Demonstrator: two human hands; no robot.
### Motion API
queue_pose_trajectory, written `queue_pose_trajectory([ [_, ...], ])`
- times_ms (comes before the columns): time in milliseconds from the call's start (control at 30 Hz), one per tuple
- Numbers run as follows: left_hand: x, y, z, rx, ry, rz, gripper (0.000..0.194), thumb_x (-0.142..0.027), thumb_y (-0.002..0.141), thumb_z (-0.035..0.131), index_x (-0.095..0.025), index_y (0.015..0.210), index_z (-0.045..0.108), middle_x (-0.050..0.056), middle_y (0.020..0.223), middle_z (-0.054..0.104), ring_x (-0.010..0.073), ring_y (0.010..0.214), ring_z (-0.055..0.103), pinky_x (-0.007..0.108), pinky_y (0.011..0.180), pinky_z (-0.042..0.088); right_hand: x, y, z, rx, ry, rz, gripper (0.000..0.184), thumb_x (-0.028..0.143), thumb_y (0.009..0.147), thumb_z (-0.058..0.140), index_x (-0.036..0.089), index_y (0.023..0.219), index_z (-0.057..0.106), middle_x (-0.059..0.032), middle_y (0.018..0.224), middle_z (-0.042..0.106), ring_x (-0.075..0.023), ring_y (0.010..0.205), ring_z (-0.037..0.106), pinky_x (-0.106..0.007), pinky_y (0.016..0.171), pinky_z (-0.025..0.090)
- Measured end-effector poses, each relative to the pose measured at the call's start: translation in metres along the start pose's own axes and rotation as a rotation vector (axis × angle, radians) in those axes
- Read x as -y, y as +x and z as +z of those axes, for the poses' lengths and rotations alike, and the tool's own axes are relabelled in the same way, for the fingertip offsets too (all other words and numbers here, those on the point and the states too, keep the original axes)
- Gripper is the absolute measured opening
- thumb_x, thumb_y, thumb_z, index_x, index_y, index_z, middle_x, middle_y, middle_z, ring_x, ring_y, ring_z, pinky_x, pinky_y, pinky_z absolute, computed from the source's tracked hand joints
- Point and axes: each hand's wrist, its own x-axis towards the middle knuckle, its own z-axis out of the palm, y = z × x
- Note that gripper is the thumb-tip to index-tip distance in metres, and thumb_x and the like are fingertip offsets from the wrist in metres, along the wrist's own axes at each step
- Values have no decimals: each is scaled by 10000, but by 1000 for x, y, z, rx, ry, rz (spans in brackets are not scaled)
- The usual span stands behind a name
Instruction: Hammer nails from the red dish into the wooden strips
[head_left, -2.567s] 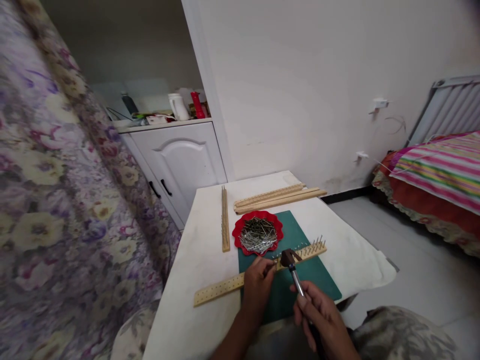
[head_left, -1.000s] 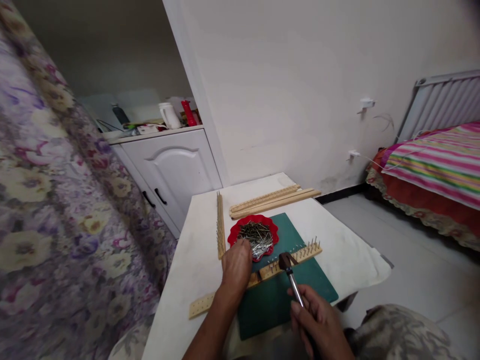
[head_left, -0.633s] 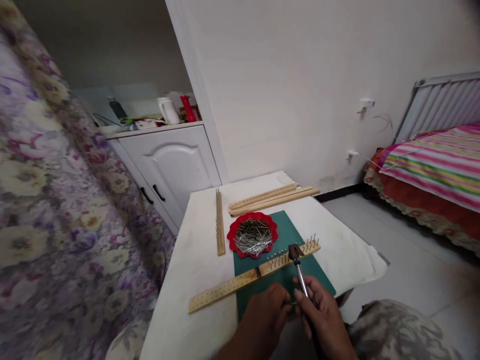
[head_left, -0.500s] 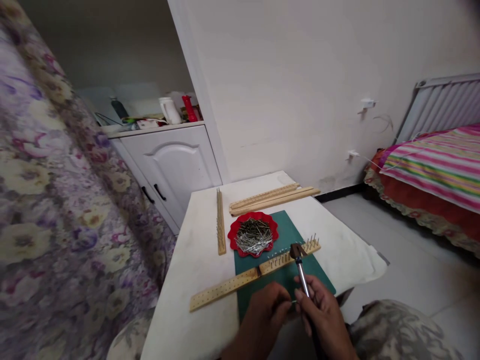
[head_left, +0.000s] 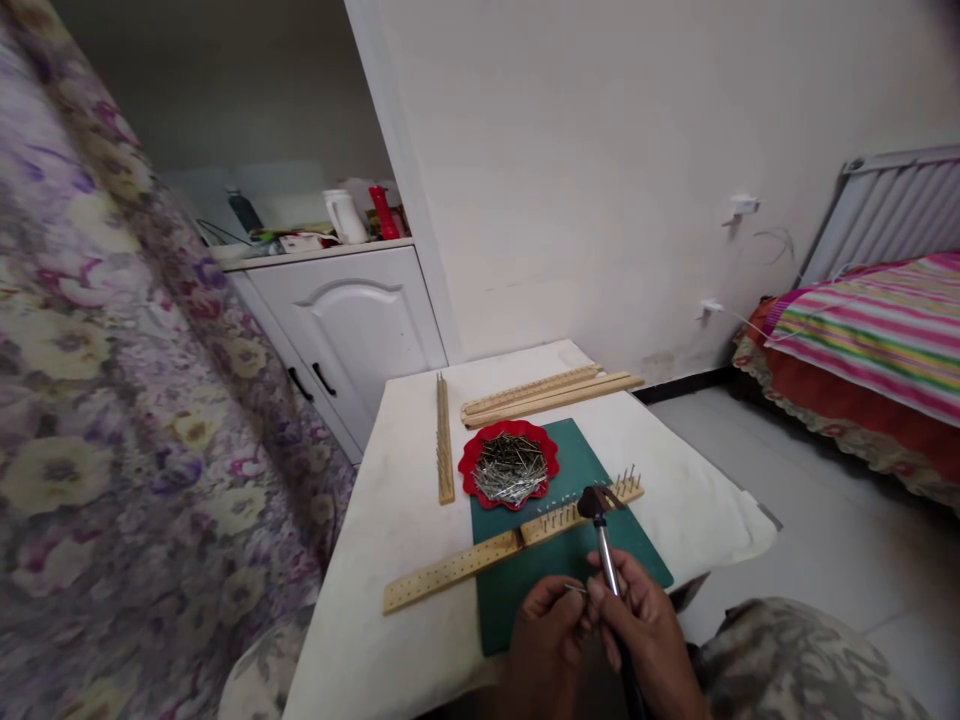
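Where mat lies, bowl holds nails.

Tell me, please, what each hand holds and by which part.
The right hand holds the hammer by its handle; the left hand, a nail, exact spot unclear.

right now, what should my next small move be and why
I'd probably bring the nail in your left hand up to a bare hole beside the standing nails. The perforated strip looks bare towards its left end, and your right hand already holds the hammer.
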Motion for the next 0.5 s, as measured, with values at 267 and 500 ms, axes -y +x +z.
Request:
queue_pose_trajectory([
  [267, -53, 18, -13, -135, 626, 357, 188, -340, 713, 669, -163, 750, 620, -28, 621, 570, 121, 636, 520, 223, 634, 410, -3, -1, -1, -3, -144, 19, 344, 499, 820, 587, 202, 963, 488, 92, 509, 550, -9, 276, 339, -117, 303, 216],
  [500, -79, 57, -30, -120, 1180, 550, 171, -317, 813, 529, -181, 767, 621, 9, 761, 626, 163, 735, 571, 245, 671, 429, -6, -3, -2, 24, -186, 13, 340, 494, 843, 548, 202, 986, 451, 93, 518, 548, -18, 284, 333, -125, 312, 217],
])
